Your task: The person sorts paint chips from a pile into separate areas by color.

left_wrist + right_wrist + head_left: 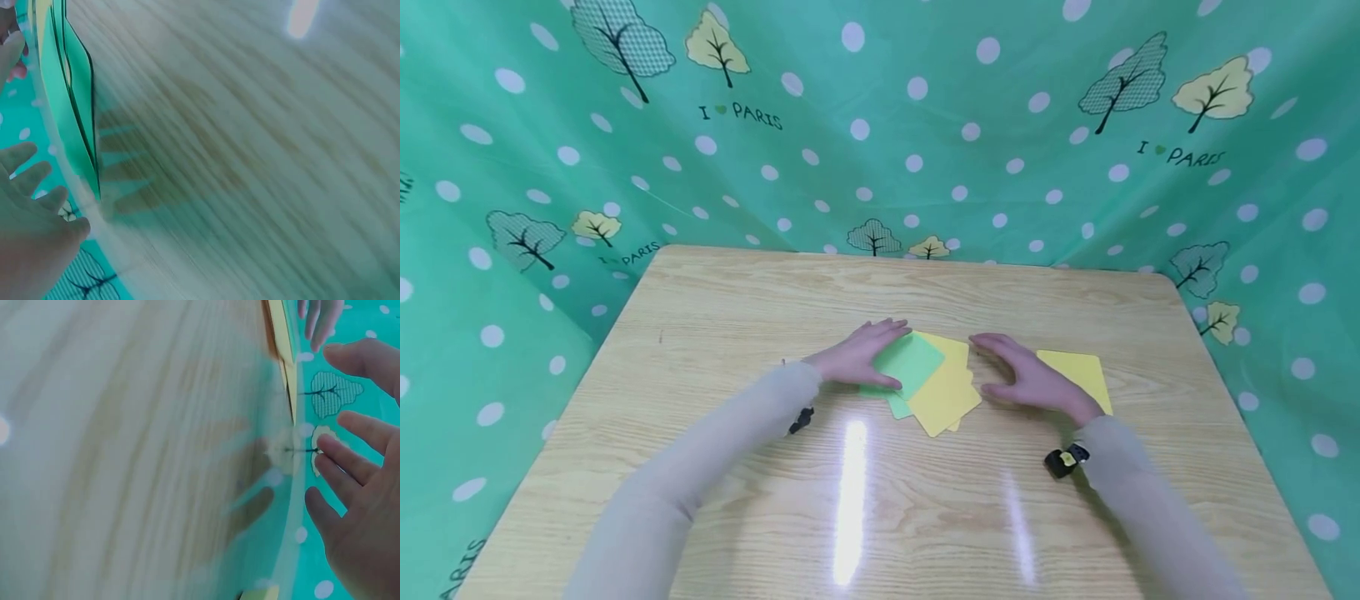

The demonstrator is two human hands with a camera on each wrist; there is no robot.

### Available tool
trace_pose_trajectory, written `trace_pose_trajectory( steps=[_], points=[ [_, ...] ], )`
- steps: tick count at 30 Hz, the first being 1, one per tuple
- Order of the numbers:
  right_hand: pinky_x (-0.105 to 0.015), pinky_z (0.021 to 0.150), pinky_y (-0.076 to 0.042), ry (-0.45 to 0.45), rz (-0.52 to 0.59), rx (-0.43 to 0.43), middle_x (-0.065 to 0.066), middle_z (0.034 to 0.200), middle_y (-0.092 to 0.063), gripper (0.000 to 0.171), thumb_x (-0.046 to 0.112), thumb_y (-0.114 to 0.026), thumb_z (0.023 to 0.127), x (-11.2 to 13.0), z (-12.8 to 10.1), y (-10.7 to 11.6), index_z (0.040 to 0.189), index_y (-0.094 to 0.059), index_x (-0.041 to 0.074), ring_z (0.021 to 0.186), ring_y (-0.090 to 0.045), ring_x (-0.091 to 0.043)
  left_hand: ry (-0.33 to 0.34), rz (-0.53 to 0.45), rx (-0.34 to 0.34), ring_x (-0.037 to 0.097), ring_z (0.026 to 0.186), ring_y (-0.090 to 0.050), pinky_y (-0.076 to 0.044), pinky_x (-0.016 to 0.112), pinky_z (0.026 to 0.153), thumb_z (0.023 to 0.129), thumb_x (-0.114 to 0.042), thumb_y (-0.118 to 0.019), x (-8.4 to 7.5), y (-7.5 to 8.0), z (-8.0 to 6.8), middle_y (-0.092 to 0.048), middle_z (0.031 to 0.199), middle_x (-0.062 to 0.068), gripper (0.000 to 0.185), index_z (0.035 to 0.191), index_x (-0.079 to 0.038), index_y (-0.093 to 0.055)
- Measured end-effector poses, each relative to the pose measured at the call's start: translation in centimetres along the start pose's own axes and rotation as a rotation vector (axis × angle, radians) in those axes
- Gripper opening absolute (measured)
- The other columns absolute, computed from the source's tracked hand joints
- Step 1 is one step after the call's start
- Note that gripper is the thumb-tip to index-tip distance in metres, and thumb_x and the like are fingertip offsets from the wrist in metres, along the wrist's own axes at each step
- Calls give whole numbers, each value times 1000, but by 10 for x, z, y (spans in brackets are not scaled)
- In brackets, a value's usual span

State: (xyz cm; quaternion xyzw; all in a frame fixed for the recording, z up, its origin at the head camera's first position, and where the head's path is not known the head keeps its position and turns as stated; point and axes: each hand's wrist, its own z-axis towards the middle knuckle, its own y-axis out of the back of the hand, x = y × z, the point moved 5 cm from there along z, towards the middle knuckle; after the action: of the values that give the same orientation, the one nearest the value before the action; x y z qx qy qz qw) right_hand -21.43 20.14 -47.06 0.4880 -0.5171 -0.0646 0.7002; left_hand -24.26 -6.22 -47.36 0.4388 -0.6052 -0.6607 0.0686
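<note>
A loose pile of square paper sheets lies mid-table, with a green sheet (917,363) over part of a yellow sheet (946,400). My left hand (863,354) is at the pile's left side, fingers spread, over the green paper's edge; whether it touches is unclear. In the left wrist view that hand (37,212) shows beside the green sheets (69,106). Just right of the pile my right hand (1026,373) hovers with thumb and fingers apart, nothing between them. The right wrist view shows this hand (356,487) spread. Partly behind it lies a separate yellow sheet (1081,371).
The pale wooden table (730,300) stands against a green curtain (820,100) printed with dots and trees. Bright light streaks reflect off the tabletop in front of the pile. A small black device (1066,460) is strapped at the right wrist.
</note>
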Motion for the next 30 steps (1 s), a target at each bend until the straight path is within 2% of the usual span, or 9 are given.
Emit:
trace_pose_trajectory(
  steps=[10, 13, 17, 21, 30],
  points=[
    [-49, 110, -29, 20, 22, 3, -13, 147, -38, 76, 18, -74, 85, 15, 19, -13, 149, -35, 9, 136, -33, -30, 2, 33, -32, 33, 145, -9, -1, 53, 115, 76, -57, -75, 28, 7, -4, -16, 159, 13, 105, 153, -7, -25],
    [-49, 108, -33, 28, 24, 7, -15, 147, -38, 77, 18, -74, 85, 21, 25, -18, 149, -34, 7, 133, -37, -31, -7, 19, -30, 33, 145, -8, 0, 54, 114, 73, -58, -77, 33, 8, -4, -17, 159, 12, 108, 153, -7, -25],
    [-49, 107, -34, 41, 19, 9, -18, 146, -39, 78, 20, -75, 84, 28, 32, -24, 149, -34, 5, 132, -38, -33, -10, 6, -7, 31, 145, -5, 2, 54, 114, 69, -60, -78, 38, 8, -2, -15, 160, 10, 112, 154, -9, -23],
    [-49, 110, -30, 42, -2, 21, -20, 146, -37, 80, 22, -74, 84, 34, 38, -31, 148, -33, 1, 134, -36, -35, -15, 15, 12, 31, 146, -2, 3, 55, 114, 68, -60, -79, 41, 10, 1, -13, 160, 9, 115, 154, -10, -21],
    [-47, 111, -28, -22, -62, 43, -22, 150, -31, 88, 31, -76, 82, 39, 50, -43, 150, -29, 1, 136, -33, -36, -21, 56, 109, 34, 145, 7, 7, 59, 112, 68, -62, -78, 38, 9, 7, -8, 161, 4, 119, 156, -12, -15]
  ],
)
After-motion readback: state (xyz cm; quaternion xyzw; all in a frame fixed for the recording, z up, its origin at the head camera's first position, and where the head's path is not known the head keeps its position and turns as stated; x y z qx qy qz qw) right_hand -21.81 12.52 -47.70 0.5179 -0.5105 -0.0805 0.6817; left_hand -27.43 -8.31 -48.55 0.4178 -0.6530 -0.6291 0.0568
